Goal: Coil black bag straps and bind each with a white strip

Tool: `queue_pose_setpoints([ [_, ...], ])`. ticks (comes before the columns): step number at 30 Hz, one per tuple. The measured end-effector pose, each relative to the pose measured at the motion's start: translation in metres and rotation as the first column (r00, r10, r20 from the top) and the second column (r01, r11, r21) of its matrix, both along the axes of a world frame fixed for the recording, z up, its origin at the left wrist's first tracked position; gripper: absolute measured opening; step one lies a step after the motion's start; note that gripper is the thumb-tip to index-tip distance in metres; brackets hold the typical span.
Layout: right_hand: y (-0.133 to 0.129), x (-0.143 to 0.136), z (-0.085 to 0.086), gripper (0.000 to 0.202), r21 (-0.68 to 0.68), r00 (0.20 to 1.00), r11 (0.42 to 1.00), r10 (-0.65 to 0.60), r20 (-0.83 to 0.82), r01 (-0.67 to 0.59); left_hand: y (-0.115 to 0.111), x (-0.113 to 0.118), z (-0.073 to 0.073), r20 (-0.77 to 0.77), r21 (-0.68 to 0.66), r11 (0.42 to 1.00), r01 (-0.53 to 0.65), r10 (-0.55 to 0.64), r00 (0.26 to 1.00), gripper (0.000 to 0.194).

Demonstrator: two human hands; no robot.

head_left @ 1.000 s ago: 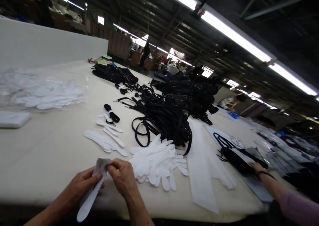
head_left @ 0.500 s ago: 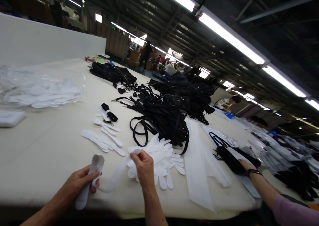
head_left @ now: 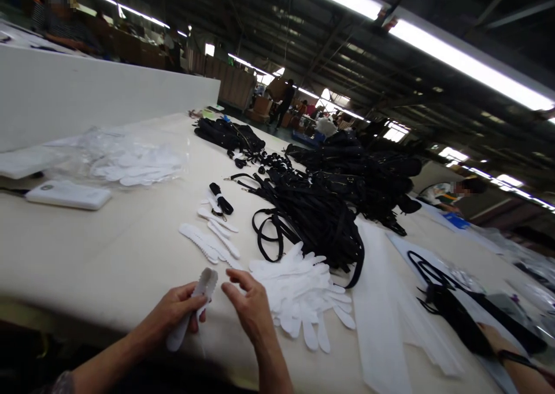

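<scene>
My left hand [head_left: 188,310] is closed around a white rounded strip with scalloped edges [head_left: 207,284], bent over at its top. Just to its right is my right hand [head_left: 249,298], thumb and forefinger apart, with nothing visible between them. Beyond it spreads a loose pile of similar white strips [head_left: 303,295]. Several more scalloped strips [head_left: 203,242] lie on the table ahead of my left hand, near a small bundled black strap [head_left: 220,198].
A heap of black straps [head_left: 312,214] and black bags [head_left: 347,157] covers the table's middle. White sheet strips [head_left: 375,307] lie at right, beside a co-worker's hand [head_left: 492,336] on a black bag [head_left: 459,316]. At left are a plastic bag of white pieces [head_left: 139,162] and a white phone-like object [head_left: 69,194].
My right hand has let go of the thin, translucent white strip it was pinching, and its fingers have parted. It is now nearer my left hand. The view has turned left.
</scene>
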State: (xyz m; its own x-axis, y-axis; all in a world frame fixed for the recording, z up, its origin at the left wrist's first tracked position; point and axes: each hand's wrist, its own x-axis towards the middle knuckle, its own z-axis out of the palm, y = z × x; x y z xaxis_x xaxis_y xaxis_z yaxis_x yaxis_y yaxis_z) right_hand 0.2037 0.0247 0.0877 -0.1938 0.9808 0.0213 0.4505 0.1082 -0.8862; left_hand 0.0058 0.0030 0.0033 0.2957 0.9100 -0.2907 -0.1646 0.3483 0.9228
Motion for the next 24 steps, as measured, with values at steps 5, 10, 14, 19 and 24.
queue_pose_setpoints([
  [5, -0.003, -0.031, -0.004, 0.017, 0.016, 0.999, 0.999, 0.033, 0.013, -0.033, 0.002, -0.001, -0.003, 0.006, 0.012, 0.999, 0.036, -0.036, 0.999, 0.037],
  [10, 0.008, 0.0, 0.003, 0.021, 0.007, 0.986, 0.986, -0.167, -0.028, 0.167, 0.001, 0.001, 0.006, 0.016, 0.01, 1.0, 0.017, -0.017, 1.0, 0.034],
  [14, 0.025, 0.048, 0.012, 0.027, 0.019, 0.942, 0.944, -0.327, -0.068, 0.329, 0.0, 0.001, 0.007, 0.016, -0.02, 1.0, 0.02, -0.02, 1.0, 0.032],
  [19, 0.037, 0.109, 0.016, 0.037, 0.133, 0.834, 0.834, -0.547, 0.076, 0.535, 0.0, 0.0, -0.004, 0.016, -0.036, 0.999, -0.001, 0.002, 1.0, 0.04],
  [24, 0.017, 0.093, 0.01, 0.066, 0.296, 0.81, 0.802, -0.572, 0.129, 0.519, -0.001, -0.001, -0.007, -0.015, -0.033, 0.999, 0.0, 0.0, 1.0, 0.044],
])
